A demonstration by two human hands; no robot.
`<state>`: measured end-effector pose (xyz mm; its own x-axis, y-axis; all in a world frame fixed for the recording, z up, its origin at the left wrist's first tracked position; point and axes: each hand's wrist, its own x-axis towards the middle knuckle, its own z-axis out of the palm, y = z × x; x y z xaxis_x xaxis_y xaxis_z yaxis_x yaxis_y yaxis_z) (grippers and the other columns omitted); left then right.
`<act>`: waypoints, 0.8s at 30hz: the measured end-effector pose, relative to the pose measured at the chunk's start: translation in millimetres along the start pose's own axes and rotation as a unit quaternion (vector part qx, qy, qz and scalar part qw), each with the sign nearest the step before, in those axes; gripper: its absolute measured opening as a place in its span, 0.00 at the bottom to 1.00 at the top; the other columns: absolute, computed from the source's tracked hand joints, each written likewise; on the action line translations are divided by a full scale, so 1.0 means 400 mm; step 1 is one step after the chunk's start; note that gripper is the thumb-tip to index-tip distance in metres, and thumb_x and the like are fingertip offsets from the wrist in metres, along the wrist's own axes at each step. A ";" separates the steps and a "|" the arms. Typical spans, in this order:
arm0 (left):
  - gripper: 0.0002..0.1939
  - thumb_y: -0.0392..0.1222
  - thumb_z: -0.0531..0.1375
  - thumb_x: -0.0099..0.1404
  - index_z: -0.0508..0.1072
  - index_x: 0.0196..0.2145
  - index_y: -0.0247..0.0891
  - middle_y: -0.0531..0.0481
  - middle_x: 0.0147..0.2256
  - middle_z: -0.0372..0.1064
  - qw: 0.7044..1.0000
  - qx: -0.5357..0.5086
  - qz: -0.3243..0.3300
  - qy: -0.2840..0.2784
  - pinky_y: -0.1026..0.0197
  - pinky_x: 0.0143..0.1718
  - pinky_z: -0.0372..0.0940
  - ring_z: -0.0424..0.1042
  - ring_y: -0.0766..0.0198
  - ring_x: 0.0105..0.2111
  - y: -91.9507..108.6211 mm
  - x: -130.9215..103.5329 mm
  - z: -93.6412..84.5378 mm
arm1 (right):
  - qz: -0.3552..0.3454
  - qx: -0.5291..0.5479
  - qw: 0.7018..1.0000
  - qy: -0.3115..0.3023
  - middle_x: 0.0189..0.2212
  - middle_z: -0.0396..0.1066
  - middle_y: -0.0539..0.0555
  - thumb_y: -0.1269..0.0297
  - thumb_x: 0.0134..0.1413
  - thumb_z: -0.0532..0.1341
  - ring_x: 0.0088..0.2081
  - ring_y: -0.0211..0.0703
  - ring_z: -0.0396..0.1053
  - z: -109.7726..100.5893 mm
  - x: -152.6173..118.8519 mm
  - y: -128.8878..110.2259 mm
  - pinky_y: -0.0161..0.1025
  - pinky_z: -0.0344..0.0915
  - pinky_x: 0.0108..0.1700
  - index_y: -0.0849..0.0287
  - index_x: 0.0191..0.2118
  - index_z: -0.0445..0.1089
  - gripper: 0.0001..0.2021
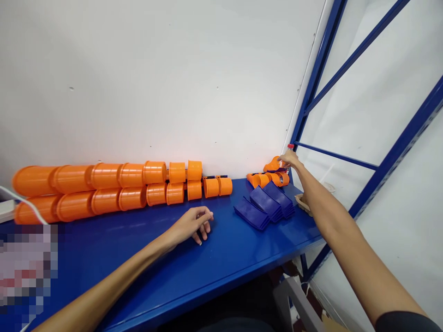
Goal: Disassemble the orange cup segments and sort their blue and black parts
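Observation:
My left hand (195, 224) hovers over or rests on the blue table (166, 272), its fingers loosely curled but apart, with nothing in them. My right hand (289, 159) reaches to the far right corner, its fingers closed on an orange cup (272, 164) above a small group of orange cups (263, 180). Nearer to me than that group lie stacks of flat dark blue pieces (265, 202). Two long rows of orange cups (107, 176), one above the other, run along the wall on the left.
A red-capped bottle (290, 147) stands behind my right hand. Blue shelf posts (320, 55) rise at the right. A brown tray (303, 203) sits by my right forearm. A white cable (26, 201) crosses the left end. A grey chair or stool (297, 304) is below the table edge.

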<state>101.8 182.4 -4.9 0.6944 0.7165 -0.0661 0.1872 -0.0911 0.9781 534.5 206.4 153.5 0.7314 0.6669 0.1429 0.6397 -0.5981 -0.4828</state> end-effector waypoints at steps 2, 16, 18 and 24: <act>0.28 0.67 0.66 0.55 0.68 0.34 0.39 0.51 0.23 0.70 1.000 0.000 -0.001 0.000 0.63 0.16 0.67 0.74 0.61 0.20 0.000 0.001 0.000 | 0.004 0.002 1.000 -0.005 0.30 0.78 0.67 0.65 0.57 0.71 0.30 0.48 0.77 0.010 0.002 0.004 0.39 0.73 0.34 0.81 0.48 0.75 0.21; 0.26 0.65 0.66 0.58 0.69 0.34 0.38 0.52 0.23 0.69 0.995 -0.069 0.052 0.056 0.63 0.17 0.67 0.73 0.62 0.19 0.035 -0.015 -0.002 | -0.185 0.095 0.971 0.115 0.26 0.76 0.54 0.64 0.58 0.71 0.25 0.45 0.75 -0.124 -0.196 -0.121 0.37 0.71 0.30 0.66 0.54 0.68 0.21; 0.27 0.66 0.65 0.60 0.70 0.37 0.38 0.52 0.24 0.69 0.988 -0.096 0.077 0.092 0.63 0.18 0.68 0.73 0.62 0.20 0.048 -0.023 -0.004 | -0.252 0.145 0.951 0.109 0.29 0.75 0.53 0.60 0.58 0.72 0.25 0.45 0.75 -0.126 -0.287 -0.150 0.38 0.71 0.28 0.62 0.56 0.65 0.25; 0.31 0.69 0.60 0.66 0.68 0.47 0.36 0.41 0.37 0.78 0.952 -0.215 0.127 0.178 0.53 0.33 0.77 0.80 0.54 0.35 0.080 -0.044 -0.022 | -0.403 0.213 0.889 0.052 0.31 0.71 0.49 0.47 0.59 0.68 0.30 0.45 0.75 -0.022 -0.580 -0.205 0.38 0.68 0.29 0.54 0.49 0.65 0.21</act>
<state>89.4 173.1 29.5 0.3859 0.9048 0.1803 -0.3104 -0.0567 0.9489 314.4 96.8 167.5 0.1089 0.7444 0.6588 0.8340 0.2922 -0.4680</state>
